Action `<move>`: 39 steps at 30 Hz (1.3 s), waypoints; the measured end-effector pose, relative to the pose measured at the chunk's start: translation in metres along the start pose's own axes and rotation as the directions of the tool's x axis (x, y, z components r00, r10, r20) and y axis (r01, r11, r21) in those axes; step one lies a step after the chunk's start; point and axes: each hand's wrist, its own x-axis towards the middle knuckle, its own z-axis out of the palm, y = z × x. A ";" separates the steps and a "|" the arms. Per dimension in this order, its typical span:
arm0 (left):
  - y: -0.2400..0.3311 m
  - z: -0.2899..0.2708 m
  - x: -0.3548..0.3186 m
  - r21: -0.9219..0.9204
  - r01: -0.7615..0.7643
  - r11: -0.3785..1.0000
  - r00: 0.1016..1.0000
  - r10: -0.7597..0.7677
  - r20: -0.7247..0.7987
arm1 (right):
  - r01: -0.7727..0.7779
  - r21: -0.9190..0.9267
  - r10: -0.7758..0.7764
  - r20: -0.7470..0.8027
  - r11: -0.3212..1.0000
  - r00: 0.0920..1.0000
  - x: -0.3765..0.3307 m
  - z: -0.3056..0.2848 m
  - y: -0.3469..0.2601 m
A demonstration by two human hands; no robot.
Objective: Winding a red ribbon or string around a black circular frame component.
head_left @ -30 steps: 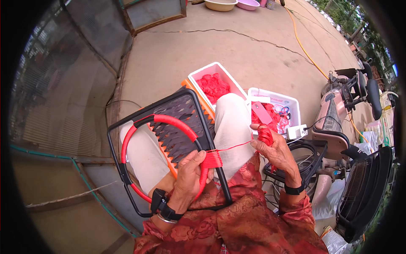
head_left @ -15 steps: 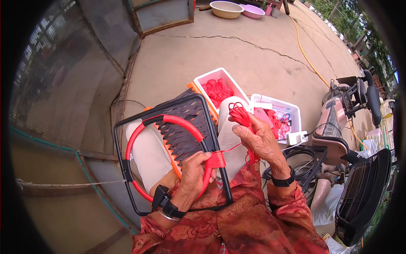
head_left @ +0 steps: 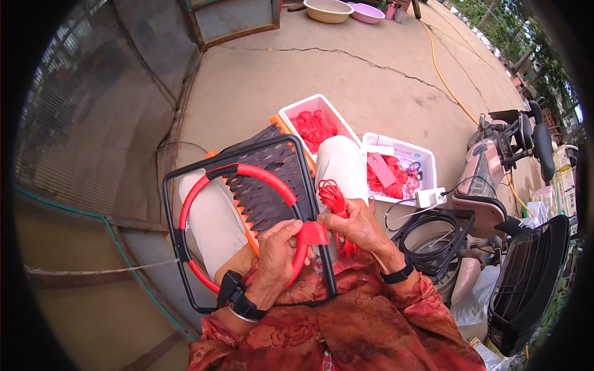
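Note:
A black rectangular tube frame [head_left: 166,204] rests across my lap, with a ring [head_left: 272,180] inside it that is mostly wrapped in red and has black stretches. My left hand [head_left: 276,255] is closed round the ring's right side. Just beside its fingertips, a flat band of red cord windings [head_left: 314,234] joins the ring to the frame's right bar. My right hand [head_left: 362,230] grips a looped bundle of red cord [head_left: 332,195], close to the band. Loops stick out above that fist, and more strands hang below it.
Beyond my knees stand a white box [head_left: 322,106] of red cord and a white tray [head_left: 405,148] holding cord, a pink flat object and scissors. A dark slatted panel [head_left: 263,188] with orange edges lies under the frame. To the right are a scooter [head_left: 486,179] and black cable coils [head_left: 427,238].
My right hand has come down and left with the cord bundle, up to the wound band. The stretched strand between them no longer shows. My left hand keeps its grip on the ring.

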 end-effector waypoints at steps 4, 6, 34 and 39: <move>0.000 -0.003 -0.004 0.018 0.065 0.998 0.998 -0.065 0.013 | -0.041 0.016 0.041 -0.045 0.999 0.998 -0.015 0.004 0.009; -0.001 -0.003 -0.006 0.023 0.087 0.996 0.996 -0.087 0.014 | -0.038 0.039 0.041 -0.076 0.999 0.996 -0.019 0.005 0.011; -0.006 0.001 0.006 -0.093 0.006 0.996 1.000 -0.005 0.007 | 0.577 -0.671 -0.564 0.277 0.466 0.778 0.041 0.008 -0.054; -0.007 -0.001 0.007 -0.100 0.019 0.995 0.999 -0.016 0.029 | 0.637 -0.684 -0.677 0.281 0.357 0.680 0.043 -0.007 -0.040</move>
